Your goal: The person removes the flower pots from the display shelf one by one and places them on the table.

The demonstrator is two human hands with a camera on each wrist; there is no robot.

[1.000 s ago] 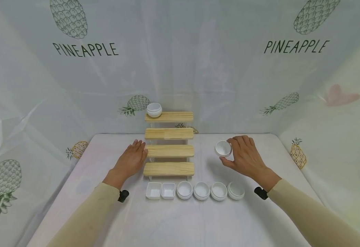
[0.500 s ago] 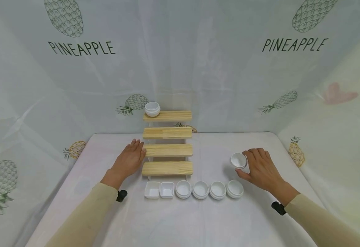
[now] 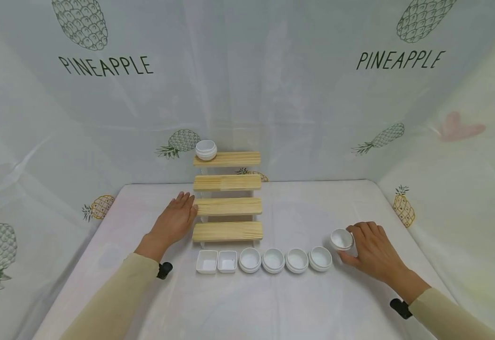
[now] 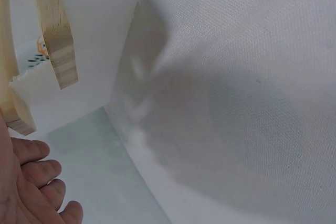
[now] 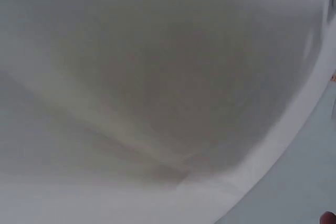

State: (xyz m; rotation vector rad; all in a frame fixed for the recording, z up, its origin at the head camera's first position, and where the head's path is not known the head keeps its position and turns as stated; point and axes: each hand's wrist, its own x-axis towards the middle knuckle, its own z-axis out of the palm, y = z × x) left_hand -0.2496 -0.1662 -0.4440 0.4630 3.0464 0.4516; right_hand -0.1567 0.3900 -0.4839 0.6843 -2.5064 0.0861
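In the head view, my right hand pinches a small white round bowl between thumb and fingers, just past the right end of a row of white dishes. The nearest dish in that row is another round bowl. My left hand lies along the left side of a tiered wooden stand, its fingers extended and touching the end of a slat. In the left wrist view, the left fingers show beneath the slat ends. The right wrist view shows only a fingertip; the bowl is out of it.
Round bowls sit on the stand's top slat. In front of the stand, the row holds square dishes at its left and several round bowls. A pineapple-print sheet surrounds the white table.
My right hand has carried the bowl rightward and toward me, lower toward the table beside the row. The left hand stays at the stand. The head view has shifted slightly.
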